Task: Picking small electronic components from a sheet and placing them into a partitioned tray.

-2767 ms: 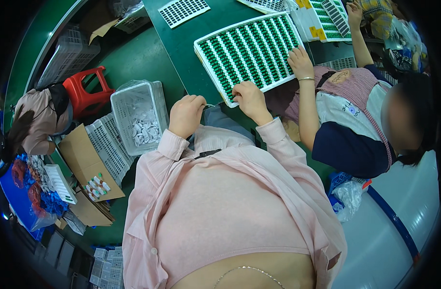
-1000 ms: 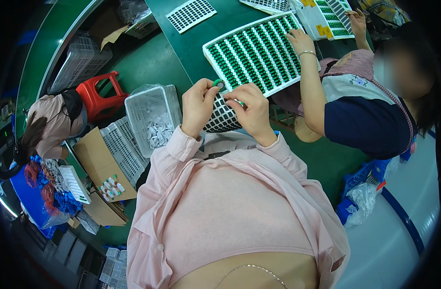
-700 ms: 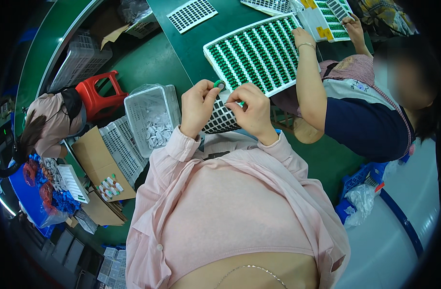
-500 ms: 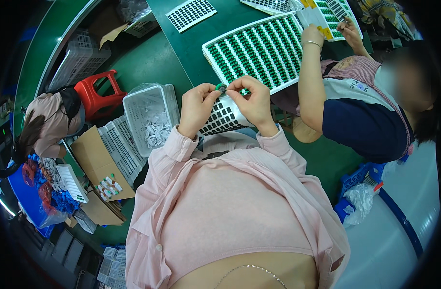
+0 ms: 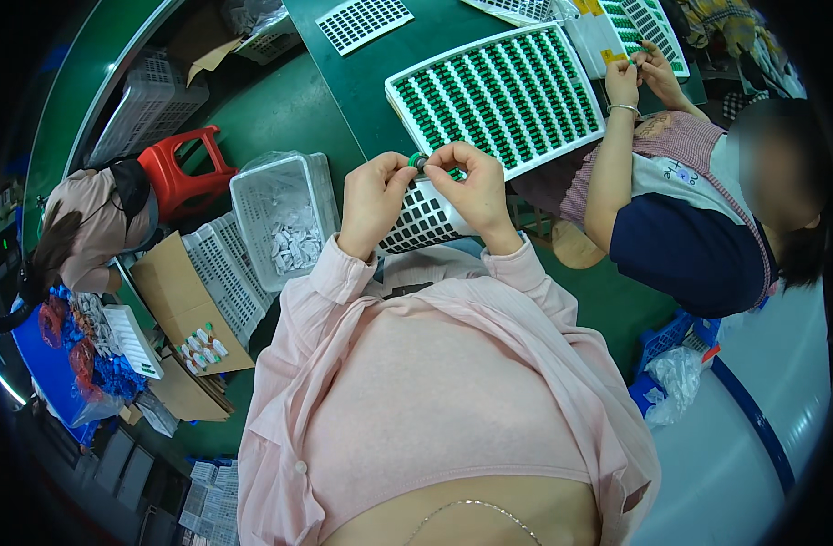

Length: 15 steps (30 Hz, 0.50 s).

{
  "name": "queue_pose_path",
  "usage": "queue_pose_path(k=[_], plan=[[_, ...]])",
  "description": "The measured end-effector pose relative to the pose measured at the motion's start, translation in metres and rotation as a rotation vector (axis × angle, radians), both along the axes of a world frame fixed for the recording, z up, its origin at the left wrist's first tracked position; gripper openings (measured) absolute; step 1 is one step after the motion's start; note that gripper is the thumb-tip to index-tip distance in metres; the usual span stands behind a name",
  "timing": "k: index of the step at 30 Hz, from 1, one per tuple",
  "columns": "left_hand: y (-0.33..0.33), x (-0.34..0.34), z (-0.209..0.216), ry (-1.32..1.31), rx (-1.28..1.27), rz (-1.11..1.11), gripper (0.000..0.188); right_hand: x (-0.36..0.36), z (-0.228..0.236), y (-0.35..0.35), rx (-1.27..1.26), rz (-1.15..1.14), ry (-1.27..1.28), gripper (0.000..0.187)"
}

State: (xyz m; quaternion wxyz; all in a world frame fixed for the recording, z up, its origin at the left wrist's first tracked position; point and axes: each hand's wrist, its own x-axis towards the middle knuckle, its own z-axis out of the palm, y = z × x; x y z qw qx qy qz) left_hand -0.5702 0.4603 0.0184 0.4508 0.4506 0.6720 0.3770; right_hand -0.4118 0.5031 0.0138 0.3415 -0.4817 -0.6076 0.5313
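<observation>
Above my lap, both hands pinch one small round part (image 5: 419,161), green on its left side and dark grey on its right. My left hand (image 5: 371,205) grips the green side between thumb and forefinger. On the grey side, the thumb and forefinger of my right hand (image 5: 476,196) are closed. The part's exact kind is too small to tell. Below my hands lies a curved white sheet with rows of dark slots (image 5: 426,221), partly covered by them. Just beyond, on the green table, sits a white tray (image 5: 562,149) filled with rows of small green pieces.
To the right, a co-worker's hands (image 5: 624,84) hold something small beside another tray. A slotted white panel (image 5: 364,25) lies on the table (image 5: 344,100). On the left stand a white crate (image 5: 243,205) of small white pieces, a red stool (image 5: 187,177) and a cardboard sheet (image 5: 175,287).
My hands keep their pinch in nearly the same place. The co-worker's left hand has moved right, away from the near tray, and now meets the other hand.
</observation>
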Motion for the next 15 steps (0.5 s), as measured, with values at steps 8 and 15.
queue_pose_path(k=[8, 15], plan=[[-0.0002, -0.0006, -0.0006, 0.017, -0.006, 0.004, 0.013, -0.0008, -0.0026, 0.0008, -0.167, 0.003, 0.102, 0.007], [-0.0022, -0.0017, -0.0006, 0.044, 0.009, -0.001, 0.012, -0.0039, -0.0029, -0.0008, -0.148, -0.007, 0.073, 0.007]])
